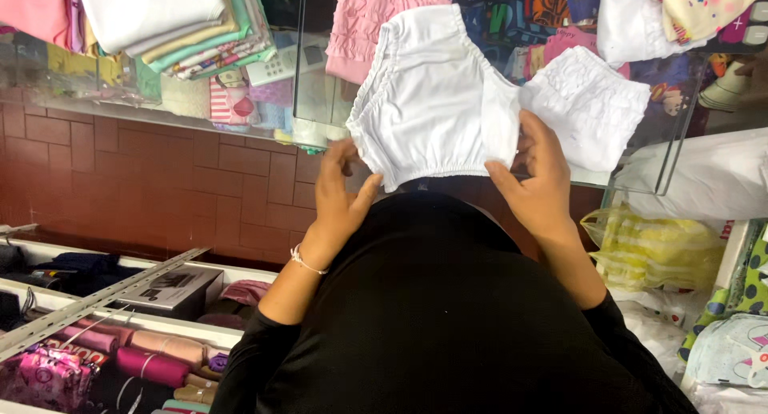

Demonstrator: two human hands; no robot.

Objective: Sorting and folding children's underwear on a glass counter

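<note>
A small white garment [432, 102] with gathered elastic edges lies on a glass counter [320, 94] in front of me. My left hand [338, 200] touches its lower left edge, fingers spread. My right hand [538, 178] grips its lower right corner between thumb and fingers. A second white ruffled garment [588, 102] lies just right of it. A pink ruffled garment [368, 18] lies behind. A thin bracelet circles my left wrist.
Stacks of folded clothes [184, 22] sit on the counter at the upper left. A yellow striped plastic bag [652, 250] hangs at the right. Shelves with rolled fabric [152, 362] and a dark box [172, 290] stand at the lower left, before a red brick wall [160, 182].
</note>
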